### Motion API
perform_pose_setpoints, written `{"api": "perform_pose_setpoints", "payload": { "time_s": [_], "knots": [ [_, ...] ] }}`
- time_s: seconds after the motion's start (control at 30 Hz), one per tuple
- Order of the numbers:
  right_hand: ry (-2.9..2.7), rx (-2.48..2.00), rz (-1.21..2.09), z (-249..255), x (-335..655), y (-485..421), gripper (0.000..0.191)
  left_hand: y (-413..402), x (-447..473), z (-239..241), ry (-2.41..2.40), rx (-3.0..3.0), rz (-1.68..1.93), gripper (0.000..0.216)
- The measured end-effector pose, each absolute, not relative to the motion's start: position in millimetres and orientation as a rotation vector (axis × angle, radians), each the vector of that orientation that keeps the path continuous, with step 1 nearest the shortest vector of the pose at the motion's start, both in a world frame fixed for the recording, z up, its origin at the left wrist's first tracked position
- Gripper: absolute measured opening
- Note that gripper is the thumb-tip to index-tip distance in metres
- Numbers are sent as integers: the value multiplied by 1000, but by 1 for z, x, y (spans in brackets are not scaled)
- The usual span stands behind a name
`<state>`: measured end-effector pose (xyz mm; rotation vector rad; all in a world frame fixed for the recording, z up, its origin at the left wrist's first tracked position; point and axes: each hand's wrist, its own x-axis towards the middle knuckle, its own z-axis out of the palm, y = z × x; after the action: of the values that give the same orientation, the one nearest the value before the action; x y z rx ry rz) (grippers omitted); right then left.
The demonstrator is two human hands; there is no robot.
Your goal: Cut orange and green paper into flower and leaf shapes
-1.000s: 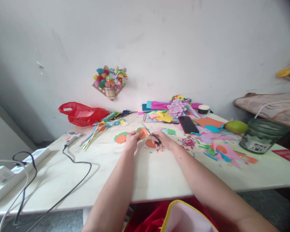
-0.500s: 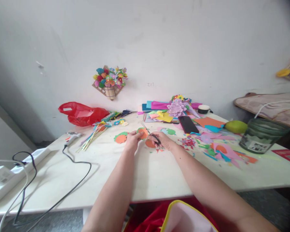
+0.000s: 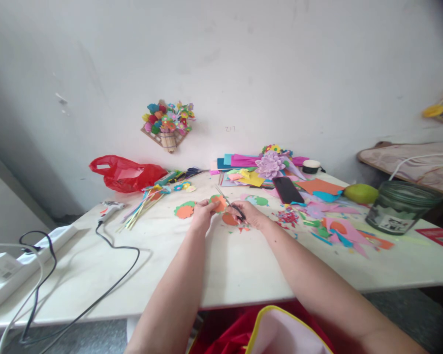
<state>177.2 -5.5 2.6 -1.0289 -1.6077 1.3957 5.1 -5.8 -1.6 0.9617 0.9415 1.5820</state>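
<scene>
Between its fingers my left hand (image 3: 204, 211) pinches an orange paper piece (image 3: 217, 203) with a little green at its edge. My right hand (image 3: 247, 212) is closed around the dark handles of a pair of scissors (image 3: 237, 210). Their blades point up and left, right beside the orange piece. Just left of my left hand lie orange and green scalloped paper pieces (image 3: 184, 211). Below the scissors another orange round (image 3: 229, 219) rests on the table, with small orange and green offcuts (image 3: 243, 229) near it.
A glue gun (image 3: 111, 211) with its cord lies left, near a power strip (image 3: 7, 275). Behind are a red plastic bag (image 3: 129, 174) and thin sticks (image 3: 138, 214). To the right are a phone (image 3: 288, 190), paper scraps (image 3: 339, 231) and a glass jar (image 3: 398, 209).
Hardly anything differs. Both hands, the orange piece and the scissors stay in about the same place.
</scene>
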Motion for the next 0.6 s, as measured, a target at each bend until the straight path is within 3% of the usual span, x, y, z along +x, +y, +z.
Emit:
{"api": "perform_pose_setpoints", "payload": {
  "time_s": [0.6],
  "knots": [
    [-1607,-1016,1401,2,177,-5,30,-8,6,0,939,949,1575,38]
  ]
}}
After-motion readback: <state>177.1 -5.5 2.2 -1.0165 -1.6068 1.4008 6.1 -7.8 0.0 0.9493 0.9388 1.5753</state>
